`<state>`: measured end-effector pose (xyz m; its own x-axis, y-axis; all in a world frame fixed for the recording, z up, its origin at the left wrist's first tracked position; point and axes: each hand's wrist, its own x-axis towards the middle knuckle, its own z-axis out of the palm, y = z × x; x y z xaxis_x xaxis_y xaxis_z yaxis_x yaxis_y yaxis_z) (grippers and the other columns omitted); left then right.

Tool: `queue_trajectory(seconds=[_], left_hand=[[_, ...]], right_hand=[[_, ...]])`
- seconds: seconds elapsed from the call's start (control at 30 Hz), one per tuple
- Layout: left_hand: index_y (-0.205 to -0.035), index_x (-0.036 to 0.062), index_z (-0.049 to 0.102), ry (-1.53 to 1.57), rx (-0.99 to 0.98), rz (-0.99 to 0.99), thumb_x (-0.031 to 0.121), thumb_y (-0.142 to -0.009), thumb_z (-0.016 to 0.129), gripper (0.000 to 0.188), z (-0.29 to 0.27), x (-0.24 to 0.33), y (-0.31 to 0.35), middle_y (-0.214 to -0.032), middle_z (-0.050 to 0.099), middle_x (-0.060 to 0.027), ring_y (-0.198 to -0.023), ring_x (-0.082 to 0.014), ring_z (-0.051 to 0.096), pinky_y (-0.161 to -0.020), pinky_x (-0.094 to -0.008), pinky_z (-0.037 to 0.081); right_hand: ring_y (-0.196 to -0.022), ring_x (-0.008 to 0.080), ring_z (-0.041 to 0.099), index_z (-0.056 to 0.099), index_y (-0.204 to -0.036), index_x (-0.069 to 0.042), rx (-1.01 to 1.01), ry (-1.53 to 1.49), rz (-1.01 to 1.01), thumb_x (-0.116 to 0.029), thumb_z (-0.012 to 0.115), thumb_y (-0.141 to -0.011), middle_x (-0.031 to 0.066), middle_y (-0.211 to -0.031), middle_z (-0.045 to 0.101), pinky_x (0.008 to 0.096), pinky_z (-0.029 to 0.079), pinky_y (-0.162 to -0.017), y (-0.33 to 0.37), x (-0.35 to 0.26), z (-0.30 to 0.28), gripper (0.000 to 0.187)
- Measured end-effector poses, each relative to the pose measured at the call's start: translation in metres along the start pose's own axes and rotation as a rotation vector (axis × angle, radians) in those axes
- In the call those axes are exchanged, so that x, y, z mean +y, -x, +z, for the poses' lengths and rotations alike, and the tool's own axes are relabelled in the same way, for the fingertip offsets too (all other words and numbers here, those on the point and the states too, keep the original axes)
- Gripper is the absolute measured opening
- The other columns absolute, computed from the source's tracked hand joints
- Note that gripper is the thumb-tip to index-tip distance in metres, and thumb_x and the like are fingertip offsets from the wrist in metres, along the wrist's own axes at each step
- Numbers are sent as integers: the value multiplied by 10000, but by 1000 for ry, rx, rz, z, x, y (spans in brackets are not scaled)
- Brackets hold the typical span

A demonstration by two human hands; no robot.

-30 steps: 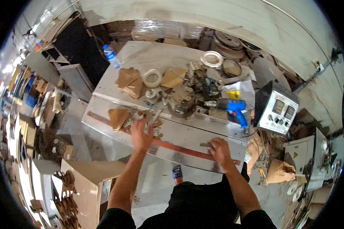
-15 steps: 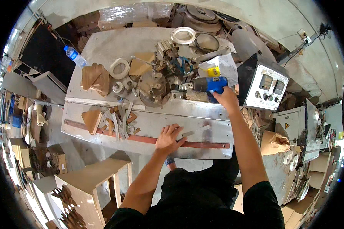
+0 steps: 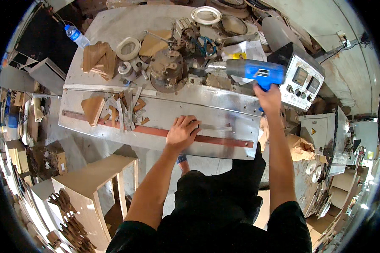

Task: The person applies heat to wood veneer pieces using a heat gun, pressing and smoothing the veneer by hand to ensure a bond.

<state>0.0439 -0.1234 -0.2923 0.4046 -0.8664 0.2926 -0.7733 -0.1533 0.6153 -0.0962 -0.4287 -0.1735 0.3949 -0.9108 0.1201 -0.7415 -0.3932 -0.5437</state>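
Observation:
My right hand grips the handle of a blue heat gun, raised over the right side of the metal worktable. Its metal nozzle points left, toward the machinery in the middle of the table. Near the front edge, my left hand rests low over the tabletop with its fingers bent. A thin pale strip, blurred, extends rightward from between its thumb and forefinger. A reddish-brown band runs along the table's front, passing beneath the left hand.
Wood offcuts and strips lie left of my left hand. Behind them stand stacked wooden pieces and a round metal machine head. A control box is right of the heat gun. A water bottle stands far left.
The heat gun has lifted and moved right in my right hand. My left hand stays near the front band; the strip by it has swung to lie nearly level. The whole view has shifted slightly.

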Motion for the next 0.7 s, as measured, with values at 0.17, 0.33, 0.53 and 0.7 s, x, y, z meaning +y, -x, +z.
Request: queue_trajectory(seconds=[0.17,0.33,0.53,0.7], left_hand=[[-1088,140,712,11,10,19,168,-832,740,260,0,-2,1,-1116,618,-17,-1068,-258,585,-899,-413,475],[-1095,138,708,22,21,42,176,-822,751,279,4,-6,0,-1117,614,-25,-1076,-261,580,-908,-416,469],[-1093,139,722,22,4,13,170,-810,766,289,4,-5,2,-1120,627,-32,-1098,-274,589,-946,-422,475],[-1105,148,724,9,8,11,196,-830,759,281,5,-6,2,-1133,629,-23,-1109,-269,584,-955,-420,471]], right_hand=[[-673,142,663,704,-915,5,40,-273,-286,-273,831,-766,136,-759,711,343,534,-642,53,6,-72,340],[-651,348,695,690,-821,-39,-100,313,-399,-184,863,-646,143,-746,710,419,566,-616,85,-13,-115,286],[-716,339,704,701,-918,-50,-124,308,-636,-211,893,-617,135,-838,719,411,574,-664,101,-18,-106,391],[-739,335,707,699,-914,-70,-185,256,-591,-270,885,-638,125,-843,722,422,573,-680,102,-20,-93,387]])
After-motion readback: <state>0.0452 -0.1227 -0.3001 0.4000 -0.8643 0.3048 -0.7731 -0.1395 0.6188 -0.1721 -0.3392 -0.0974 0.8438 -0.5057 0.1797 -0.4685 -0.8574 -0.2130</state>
